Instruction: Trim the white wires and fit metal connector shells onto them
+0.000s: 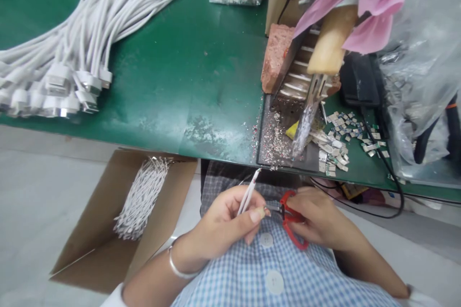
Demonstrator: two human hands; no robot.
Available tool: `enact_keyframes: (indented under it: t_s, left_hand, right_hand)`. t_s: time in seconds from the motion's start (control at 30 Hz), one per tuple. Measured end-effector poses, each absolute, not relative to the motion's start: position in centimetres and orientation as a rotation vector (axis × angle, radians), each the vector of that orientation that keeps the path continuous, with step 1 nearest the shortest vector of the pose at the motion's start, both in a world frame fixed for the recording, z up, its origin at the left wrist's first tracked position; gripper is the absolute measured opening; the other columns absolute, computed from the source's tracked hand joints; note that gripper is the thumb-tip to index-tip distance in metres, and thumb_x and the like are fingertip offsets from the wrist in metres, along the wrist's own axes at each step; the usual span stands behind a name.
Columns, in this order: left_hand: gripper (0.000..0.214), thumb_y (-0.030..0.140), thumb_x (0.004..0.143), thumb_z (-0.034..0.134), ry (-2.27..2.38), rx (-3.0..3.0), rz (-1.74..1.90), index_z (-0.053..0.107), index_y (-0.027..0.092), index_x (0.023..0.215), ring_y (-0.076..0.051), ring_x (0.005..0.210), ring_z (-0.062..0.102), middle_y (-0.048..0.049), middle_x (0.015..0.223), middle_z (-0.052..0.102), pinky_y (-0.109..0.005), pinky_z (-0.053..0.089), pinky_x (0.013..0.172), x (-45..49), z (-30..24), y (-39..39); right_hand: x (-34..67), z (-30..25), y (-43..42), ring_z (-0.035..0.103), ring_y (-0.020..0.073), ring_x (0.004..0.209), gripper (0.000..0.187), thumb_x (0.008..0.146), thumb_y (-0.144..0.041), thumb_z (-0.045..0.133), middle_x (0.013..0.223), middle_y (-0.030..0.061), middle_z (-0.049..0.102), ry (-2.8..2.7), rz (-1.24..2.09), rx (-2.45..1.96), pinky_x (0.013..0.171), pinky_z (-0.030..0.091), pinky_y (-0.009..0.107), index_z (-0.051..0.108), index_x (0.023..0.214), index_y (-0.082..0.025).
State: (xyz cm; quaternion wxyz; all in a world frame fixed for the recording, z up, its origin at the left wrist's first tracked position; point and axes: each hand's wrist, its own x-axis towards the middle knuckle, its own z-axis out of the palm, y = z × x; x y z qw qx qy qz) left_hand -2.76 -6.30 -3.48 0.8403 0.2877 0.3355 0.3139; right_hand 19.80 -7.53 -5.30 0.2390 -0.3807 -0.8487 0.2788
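My left hand point(234, 218) is closed around a thin white cable point(248, 196), whose stripped tip points up toward the table edge. Something small sits between the thumb and finger of that hand, too small to name. A pair of red-handled scissors point(296, 243) is in my right hand point(320, 216), with fingers through the loops. The scissors' blades reach to the left fingertips, where their ends are partly hidden. Both hands are in front of the blue checked apron point(245, 278), just below the table edge.
On the green table point(173, 76) lies a bundle of white USB cables point(97, 24). A soldering iron point(317, 86) with a wooden handle hangs over a dark tray point(264, 134). Small metal connectors point(334, 153) lie beside it. A cardboard box point(93, 220) on the floor holds short white cables point(142, 201).
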Motion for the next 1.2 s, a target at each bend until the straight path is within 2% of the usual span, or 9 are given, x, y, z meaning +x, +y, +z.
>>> enact_keyframes:
  t_s: [0.13,0.23,0.47,0.63,0.73,0.83,1.0,1.1,1.2]
  left_hand:
    - [0.018,0.031,0.085,0.069,0.743,0.6,0.675,0.064,0.014,0.085,-0.01,0.055,0.064,-0.0029,0.063,0.073,-0.018,0.044,0.052,-3.0,-3.3,-6.0]
    - [0.013,0.026,0.086,0.069,0.73,0.645,0.681,0.067,0.014,0.086,-0.014,0.065,0.07,-0.0057,0.072,0.077,-0.021,0.05,0.061,-3.3,-3.2,-5.5]
    - [0.018,0.028,0.088,0.066,0.749,0.713,0.619,0.073,0.012,0.084,-0.013,0.063,0.069,-0.0071,0.069,0.077,-0.022,0.05,0.061,-3.5,-2.5,-4.9]
    - [0.018,0.033,0.086,0.068,0.79,0.623,0.75,0.073,0.015,0.083,-0.011,0.058,0.065,-0.003,0.064,0.074,-0.019,0.048,0.056,-2.8,-2.6,-5.6]
    - [0.016,0.03,0.087,0.068,0.774,0.66,0.778,0.073,0.016,0.083,-0.009,0.054,0.063,-0.0009,0.059,0.072,-0.018,0.047,0.054,-2.5,-3.2,-5.9]
    - [0.016,0.03,0.088,0.066,0.748,0.744,0.859,0.074,0.017,0.085,-0.011,0.058,0.066,-0.0014,0.063,0.073,-0.02,0.051,0.059,-2.3,-3.9,-6.2]
    - [0.016,0.026,0.093,0.059,0.833,0.94,0.994,0.074,0.02,0.094,-0.012,0.068,0.07,-0.0024,0.074,0.076,-0.021,0.054,0.066,-2.1,-4.8,-6.8]
    - [0.017,0.025,0.093,0.058,0.848,1.061,1.013,0.073,0.019,0.1,-0.012,0.067,0.069,-0.0029,0.074,0.076,-0.022,0.054,0.068,-2.1,-4.9,-6.9]
    - [0.021,0.029,0.095,0.054,0.844,1.047,0.972,0.071,0.016,0.095,-0.012,0.059,0.066,-0.0031,0.066,0.072,-0.024,0.053,0.064,-2.2,-4.8,-7.0]
  right_hand:
    - [18.9,-5.8,-7.9,0.044,0.0114,0.049,0.007,0.091,-0.024,0.049,0.057,-0.0028,0.055,-2.223,0.771,-1.061,0.051,0.03,0.024,0.052,0.087,-0.019]
    - [18.0,-5.8,-8.2,0.041,0.0101,0.047,0.009,0.09,-0.023,0.05,0.054,-0.0044,0.052,-2.132,0.846,-1.108,0.049,0.03,0.023,0.051,0.082,-0.02]
    - [17.4,-5.6,-8.3,0.042,0.0088,0.048,0.012,0.088,-0.024,0.052,0.055,-0.0045,0.052,-2.08,0.918,-1.158,0.048,0.031,0.02,0.049,0.078,-0.02]
    - [17.7,-5.6,-8.0,0.04,0.0081,0.048,0.009,0.087,-0.022,0.054,0.055,-0.0059,0.049,-2.053,0.949,-1.14,0.048,0.029,0.021,0.049,0.08,-0.02]
    - [17.5,-5.8,-8.3,0.04,0.0073,0.047,0.01,0.086,-0.023,0.056,0.055,-0.0069,0.047,-1.942,1.145,-1.154,0.046,0.029,0.019,0.048,0.081,-0.02]
    - [16.9,-6.1,-8.9,0.039,0.0062,0.045,0.014,0.085,-0.024,0.06,0.055,-0.0082,0.046,-1.706,1.46,-1.153,0.044,0.029,0.017,0.046,0.082,-0.021]
    - [15.6,-6.6,-9.8,0.034,0.0048,0.043,0.029,0.085,-0.04,0.063,0.056,-0.0094,0.042,-1.234,1.85,-1.096,0.042,0.029,0.015,0.039,0.082,-0.023]
    - [15.5,-6.6,-9.7,0.034,0.0045,0.043,0.032,0.085,-0.045,0.062,0.058,-0.0091,0.042,-1.186,1.849,-1.087,0.041,0.029,0.015,0.038,0.081,-0.023]
    - [16.2,-6.3,-9.1,0.038,0.0056,0.045,0.023,0.083,-0.034,0.064,0.056,-0.0081,0.044,-1.46,1.688,-1.163,0.043,0.031,0.016,0.044,0.083,-0.022]
